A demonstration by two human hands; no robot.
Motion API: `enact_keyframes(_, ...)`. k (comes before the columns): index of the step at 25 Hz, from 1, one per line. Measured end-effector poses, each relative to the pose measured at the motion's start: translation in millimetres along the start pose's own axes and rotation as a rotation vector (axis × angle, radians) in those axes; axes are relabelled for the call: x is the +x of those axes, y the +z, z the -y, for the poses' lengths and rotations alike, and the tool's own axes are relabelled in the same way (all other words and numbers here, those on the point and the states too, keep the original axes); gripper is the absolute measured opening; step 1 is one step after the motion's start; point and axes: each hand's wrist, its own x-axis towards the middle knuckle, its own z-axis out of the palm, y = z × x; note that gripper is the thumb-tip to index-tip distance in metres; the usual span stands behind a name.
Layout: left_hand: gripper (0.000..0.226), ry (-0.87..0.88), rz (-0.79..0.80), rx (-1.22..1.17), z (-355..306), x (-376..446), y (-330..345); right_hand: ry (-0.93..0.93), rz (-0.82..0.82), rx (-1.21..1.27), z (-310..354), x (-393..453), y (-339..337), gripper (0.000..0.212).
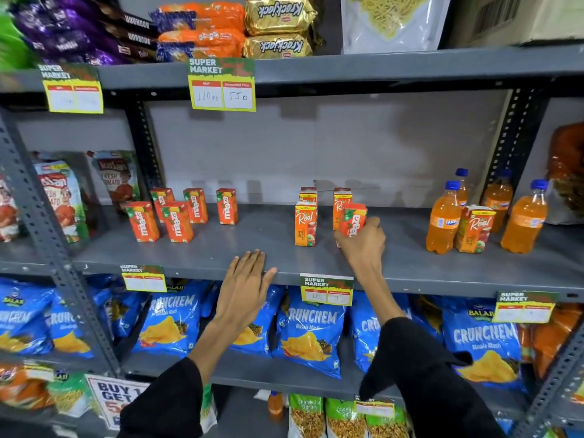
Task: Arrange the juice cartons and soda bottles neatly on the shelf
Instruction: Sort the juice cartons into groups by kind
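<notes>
My right hand [363,245] grips a red Maaza juice carton [353,219], tilted, just above the grey shelf [316,263]. My left hand [246,286] lies flat and empty on the shelf's front edge. Several Maaza cartons [177,221] stand in a loose group at the left. Three orange Real cartons stand mid-shelf, the nearest one [305,224] just left of my right hand. Another Real carton [475,229] stands among several orange Fanta bottles [444,218] at the right.
Ketchup pouches [63,200] fill the bay to the left. Biscuit packs [278,26] sit on the shelf above, blue Crunchem chip bags [311,330] on the shelf below. Price tags [222,85] hang from the shelf edges. A dark upright post [518,137] stands behind the bottles.
</notes>
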Motion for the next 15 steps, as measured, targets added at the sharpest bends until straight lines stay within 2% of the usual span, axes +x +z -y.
enact_keyframes(6, 0.074, -0.002, -0.016, 0.001, 46, -5, -10, -0.142, 0.055, 0.024, 37, -46, 18, 0.07)
enact_keyframes(15, 0.069, 0.013, 0.016, 0.046, 119, -12, -16, -0.16, 0.178, 0.001, 136, -101, 149, 0.073)
